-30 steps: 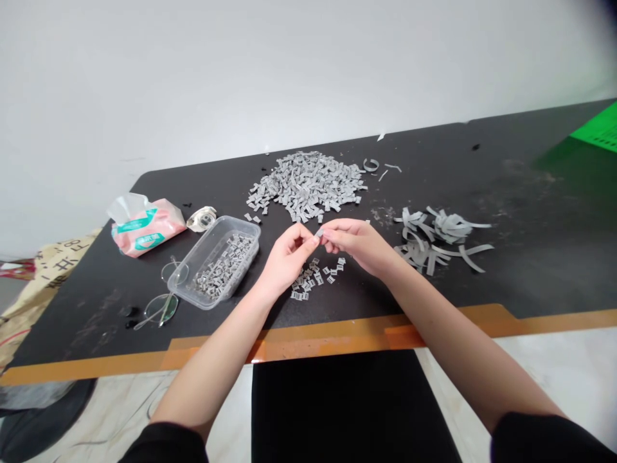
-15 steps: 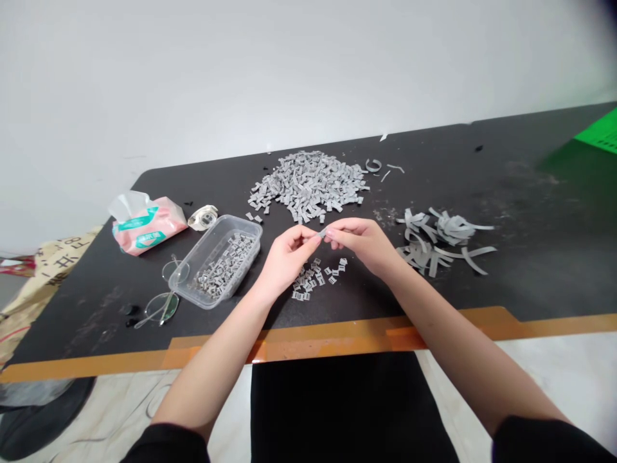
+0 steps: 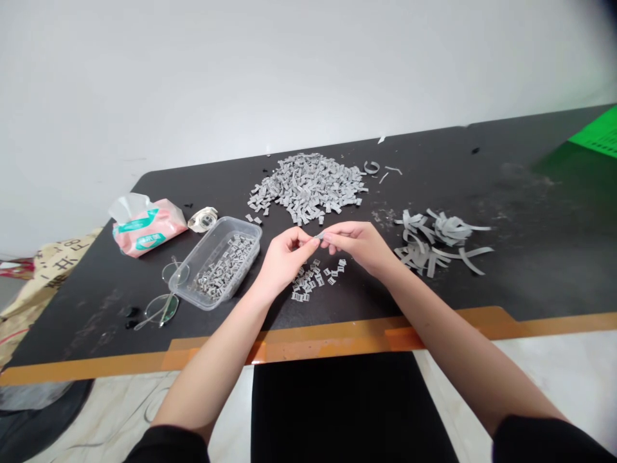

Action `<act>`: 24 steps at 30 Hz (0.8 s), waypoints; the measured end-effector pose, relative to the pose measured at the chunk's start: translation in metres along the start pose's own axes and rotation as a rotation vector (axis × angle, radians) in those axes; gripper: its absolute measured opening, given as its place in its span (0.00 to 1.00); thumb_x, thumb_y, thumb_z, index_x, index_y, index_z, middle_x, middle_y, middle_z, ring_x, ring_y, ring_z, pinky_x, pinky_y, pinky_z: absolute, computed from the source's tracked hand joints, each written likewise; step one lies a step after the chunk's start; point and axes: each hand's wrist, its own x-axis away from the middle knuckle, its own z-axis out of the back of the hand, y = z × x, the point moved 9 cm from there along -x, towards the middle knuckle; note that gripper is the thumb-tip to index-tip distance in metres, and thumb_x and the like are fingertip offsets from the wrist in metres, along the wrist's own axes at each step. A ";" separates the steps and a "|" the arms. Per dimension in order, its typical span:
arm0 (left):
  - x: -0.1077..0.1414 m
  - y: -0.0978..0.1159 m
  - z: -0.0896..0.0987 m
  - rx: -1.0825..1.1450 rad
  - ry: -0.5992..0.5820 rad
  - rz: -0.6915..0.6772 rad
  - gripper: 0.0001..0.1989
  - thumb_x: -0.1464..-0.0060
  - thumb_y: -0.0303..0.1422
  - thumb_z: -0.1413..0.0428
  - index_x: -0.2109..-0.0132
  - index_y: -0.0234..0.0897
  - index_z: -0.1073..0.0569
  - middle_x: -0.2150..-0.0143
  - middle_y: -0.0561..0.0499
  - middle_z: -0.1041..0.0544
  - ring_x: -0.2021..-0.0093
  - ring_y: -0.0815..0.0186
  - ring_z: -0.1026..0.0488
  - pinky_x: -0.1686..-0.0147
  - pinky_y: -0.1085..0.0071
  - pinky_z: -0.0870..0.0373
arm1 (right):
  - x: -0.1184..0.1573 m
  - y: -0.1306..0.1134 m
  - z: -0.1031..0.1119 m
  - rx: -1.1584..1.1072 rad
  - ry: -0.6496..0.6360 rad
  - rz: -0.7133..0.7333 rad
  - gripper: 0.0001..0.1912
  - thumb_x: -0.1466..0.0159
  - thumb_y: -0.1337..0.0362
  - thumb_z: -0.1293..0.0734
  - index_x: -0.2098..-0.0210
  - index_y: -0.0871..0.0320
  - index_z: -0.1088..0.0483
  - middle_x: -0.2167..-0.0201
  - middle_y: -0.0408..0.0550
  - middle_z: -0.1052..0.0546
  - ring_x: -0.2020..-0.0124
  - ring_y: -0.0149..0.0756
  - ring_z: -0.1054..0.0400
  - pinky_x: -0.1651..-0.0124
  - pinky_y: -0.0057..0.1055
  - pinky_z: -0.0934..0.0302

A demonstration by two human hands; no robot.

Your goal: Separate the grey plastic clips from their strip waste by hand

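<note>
My left hand (image 3: 288,255) and my right hand (image 3: 359,246) meet fingertip to fingertip above the black table. Pinched between them is a small grey piece (image 3: 320,235), mostly hidden by the fingers; it looks like a short strip or a buckle. Just below the hands lie loose grey slotted buckles (image 3: 308,281). To the left, a clear plastic box (image 3: 186,293) holds many more such buckles. Beyond my fingers rises a large heap of short grey strap pieces (image 3: 308,183). Longer grey strips (image 3: 453,229) lie loosely piled on the right.
A pink tissue pack (image 3: 159,225), a white watch (image 3: 203,220) and a pair of eyeglasses (image 3: 166,310) lie at the left. A curled strip (image 3: 371,168) is behind the heap's right side. Orange-brown tape (image 3: 328,344) runs along the front edge. A green sheet (image 3: 598,132) is at far right.
The hands stay pinched together in nearly the same place; the fingers and the grey piece have shifted slightly. The view has moved a little. Nothing else has visibly changed.
</note>
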 end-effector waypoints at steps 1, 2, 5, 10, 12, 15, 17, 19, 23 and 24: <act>0.000 -0.001 0.000 0.005 0.007 0.005 0.13 0.51 0.39 0.36 0.73 0.35 0.29 0.78 0.57 0.34 0.76 0.73 0.43 0.74 0.74 0.47 | 0.000 0.000 0.000 0.012 -0.002 0.006 0.09 0.44 0.59 0.29 0.72 0.58 0.20 0.77 0.44 0.21 0.76 0.31 0.33 0.66 0.31 0.40; 0.000 -0.001 0.001 0.012 0.015 0.010 0.13 0.52 0.39 0.36 0.74 0.35 0.29 0.79 0.57 0.34 0.76 0.73 0.43 0.74 0.74 0.47 | 0.000 -0.001 0.000 0.023 -0.004 0.011 0.10 0.43 0.58 0.29 0.73 0.58 0.20 0.78 0.44 0.22 0.76 0.31 0.33 0.66 0.31 0.40; -0.001 -0.004 0.002 0.035 0.039 0.025 0.13 0.51 0.38 0.35 0.74 0.36 0.29 0.78 0.57 0.33 0.76 0.73 0.42 0.74 0.74 0.46 | 0.000 -0.001 0.001 0.049 0.008 0.013 0.11 0.43 0.58 0.30 0.74 0.59 0.20 0.80 0.43 0.23 0.76 0.31 0.34 0.66 0.31 0.41; -0.005 -0.010 -0.002 0.108 -0.008 0.047 0.10 0.51 0.37 0.36 0.64 0.35 0.21 0.68 0.51 0.21 0.68 0.68 0.29 0.64 0.70 0.34 | 0.000 0.001 0.001 0.041 0.021 0.027 0.10 0.42 0.59 0.30 0.72 0.58 0.20 0.77 0.44 0.21 0.76 0.31 0.33 0.66 0.31 0.40; -0.006 -0.011 -0.001 0.118 0.004 0.044 0.11 0.52 0.37 0.36 0.63 0.35 0.20 0.67 0.50 0.20 0.67 0.67 0.28 0.62 0.69 0.33 | 0.000 0.002 0.000 0.049 0.017 0.031 0.11 0.41 0.59 0.31 0.72 0.58 0.20 0.76 0.45 0.21 0.75 0.32 0.32 0.67 0.31 0.40; -0.006 -0.011 0.002 0.085 0.043 0.030 0.10 0.53 0.37 0.35 0.67 0.35 0.20 0.73 0.53 0.23 0.71 0.68 0.30 0.66 0.71 0.34 | -0.001 0.004 0.000 0.073 0.016 0.022 0.12 0.40 0.58 0.31 0.72 0.59 0.20 0.78 0.45 0.22 0.75 0.32 0.32 0.67 0.30 0.40; -0.005 -0.010 0.005 0.057 0.062 0.020 0.09 0.52 0.38 0.35 0.69 0.35 0.21 0.75 0.54 0.25 0.73 0.69 0.32 0.68 0.71 0.36 | 0.000 0.003 -0.001 0.089 0.009 0.022 0.12 0.41 0.58 0.31 0.71 0.59 0.19 0.78 0.44 0.22 0.75 0.32 0.32 0.66 0.30 0.39; -0.004 -0.009 0.006 0.024 0.077 0.013 0.09 0.52 0.37 0.36 0.70 0.35 0.22 0.76 0.54 0.26 0.73 0.70 0.33 0.70 0.72 0.38 | 0.001 0.002 -0.002 0.115 0.004 0.020 0.12 0.41 0.57 0.31 0.70 0.59 0.19 0.78 0.44 0.22 0.76 0.32 0.32 0.66 0.31 0.39; -0.003 -0.006 0.008 -0.057 0.093 0.000 0.09 0.50 0.37 0.37 0.70 0.35 0.23 0.76 0.55 0.28 0.74 0.70 0.35 0.71 0.72 0.40 | 0.003 0.000 -0.001 0.183 0.028 0.014 0.13 0.41 0.58 0.32 0.68 0.58 0.18 0.76 0.46 0.20 0.75 0.33 0.30 0.66 0.31 0.37; -0.003 -0.005 0.008 -0.082 0.098 -0.003 0.09 0.50 0.37 0.37 0.70 0.35 0.23 0.76 0.55 0.28 0.75 0.70 0.36 0.71 0.73 0.41 | 0.003 0.000 -0.001 0.191 0.039 0.013 0.12 0.41 0.58 0.32 0.67 0.58 0.17 0.74 0.46 0.19 0.75 0.34 0.29 0.67 0.30 0.36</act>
